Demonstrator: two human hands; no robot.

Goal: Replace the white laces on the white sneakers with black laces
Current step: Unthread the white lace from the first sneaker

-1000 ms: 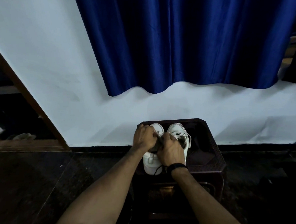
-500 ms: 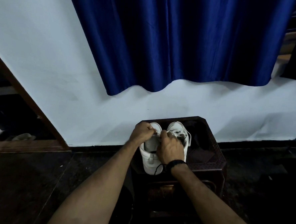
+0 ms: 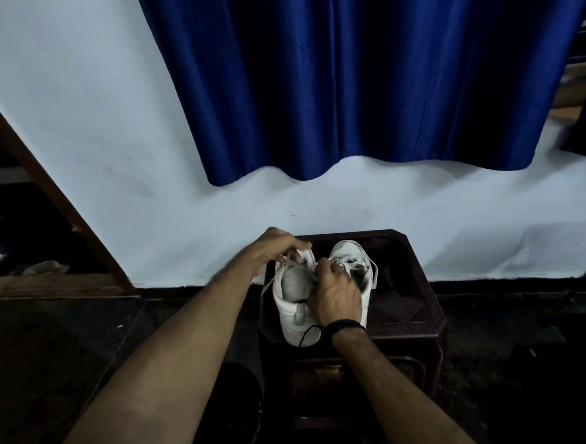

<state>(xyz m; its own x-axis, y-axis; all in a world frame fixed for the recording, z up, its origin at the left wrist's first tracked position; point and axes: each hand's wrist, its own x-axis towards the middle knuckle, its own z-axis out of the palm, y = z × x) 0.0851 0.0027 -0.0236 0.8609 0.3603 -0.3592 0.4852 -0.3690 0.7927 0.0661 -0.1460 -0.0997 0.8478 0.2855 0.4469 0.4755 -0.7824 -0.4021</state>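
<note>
Two white sneakers stand side by side on a dark brown stool (image 3: 426, 315), heels toward me. My left hand (image 3: 276, 250) is over the toe end of the left sneaker (image 3: 291, 311) and pinches its white lace (image 3: 269, 284), which trails down the shoe's left side. My right hand (image 3: 335, 288) grips the upper edge of the left sneaker between the two shoes and covers part of the right sneaker (image 3: 359, 262). A thin black lace (image 3: 307, 332) hangs by my right wrist over the left sneaker's heel.
The stool stands against a white wall (image 3: 118, 142) under a blue curtain (image 3: 344, 87). A brown door frame (image 3: 56, 204) slants at the left, with a pale shoe (image 3: 41, 268) on the floor beyond it. Dark floor surrounds the stool.
My left hand has moved up and to the left, drawing the white lace out of the left sneaker. The shoe's opening, covered a second ago, now shows. My right hand stays on the shoe.
</note>
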